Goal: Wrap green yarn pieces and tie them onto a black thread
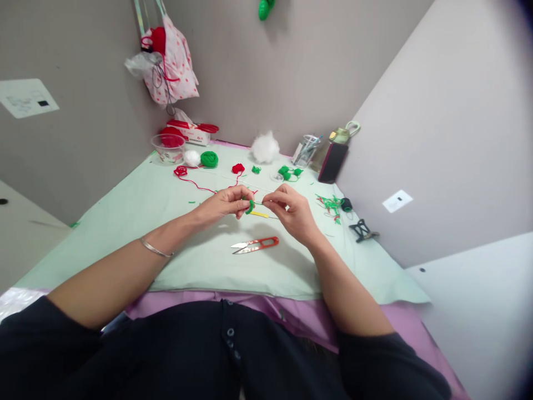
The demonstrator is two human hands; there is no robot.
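My left hand point(233, 201) pinches a small green crocheted piece point(250, 207) above the middle of the cloth-covered table. To its right, my right hand point(289, 208) has thumb and forefinger pressed together on a thin strand or needle point(259, 203) that reaches the green piece; which of the two it is, I cannot tell. Under the hands lies a yellow-handled hook point(260, 214), partly hidden by my right hand. Nearer to me, thread snips point(266, 242) with an orange handle rest on the cloth, blades pointing left.
Green yarn point(209, 159), a white ball point(192, 159) and a clear tub point(169, 155) stand at the back left. White stuffing point(265, 148) is at the back. On the right are a phone point(333, 163), green scraps point(331, 204) and a black claw clip point(363, 230).
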